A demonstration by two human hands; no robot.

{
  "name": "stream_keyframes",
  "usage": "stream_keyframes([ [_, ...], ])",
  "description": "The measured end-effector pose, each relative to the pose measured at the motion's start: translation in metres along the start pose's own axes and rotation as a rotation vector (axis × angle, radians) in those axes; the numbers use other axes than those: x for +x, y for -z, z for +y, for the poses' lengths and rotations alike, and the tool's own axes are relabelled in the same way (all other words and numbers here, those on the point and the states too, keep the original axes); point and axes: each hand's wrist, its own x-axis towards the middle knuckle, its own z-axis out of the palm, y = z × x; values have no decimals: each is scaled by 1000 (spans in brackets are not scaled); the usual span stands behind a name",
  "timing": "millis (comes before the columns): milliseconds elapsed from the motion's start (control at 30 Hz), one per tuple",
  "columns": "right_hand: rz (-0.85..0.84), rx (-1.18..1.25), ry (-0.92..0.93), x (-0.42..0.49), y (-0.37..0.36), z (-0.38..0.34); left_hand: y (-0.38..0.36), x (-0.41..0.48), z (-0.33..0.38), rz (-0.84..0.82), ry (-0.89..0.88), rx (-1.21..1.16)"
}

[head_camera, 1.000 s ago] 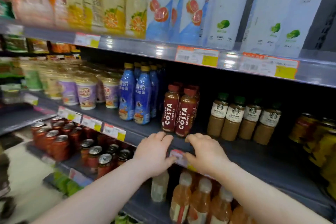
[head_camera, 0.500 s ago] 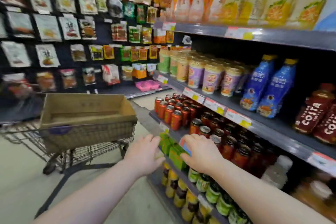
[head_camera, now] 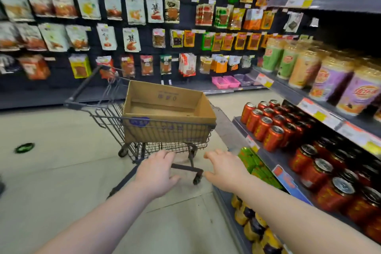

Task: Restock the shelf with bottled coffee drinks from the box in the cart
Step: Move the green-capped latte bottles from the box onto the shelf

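1. The cardboard box [head_camera: 165, 97] sits in the cart [head_camera: 97, 112], ahead of both hands and apart from them.
2. The left hand [head_camera: 156, 171] and right hand [head_camera: 224, 171] reach forward, fingers loose, released.
3. The shelf [head_camera: 276, 158] runs just beside the right hand.

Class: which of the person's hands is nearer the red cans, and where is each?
Right. The right hand is just left of the red cans, by the shelf edge; the left hand is farther left, in front of the cart.
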Motion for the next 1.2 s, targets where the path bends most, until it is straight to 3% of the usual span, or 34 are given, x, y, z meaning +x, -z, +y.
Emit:
stream_keyframes([
  [500,-101,63,151,222,12,49,-1,190,-39,-22,161,2],
  [767,-182,63,207,301,-2,53,-8,249,-71,-56,269,-27],
  [1200,-229,93,36,458,-11,49,-15,402,-182,-170,191,-46],
])
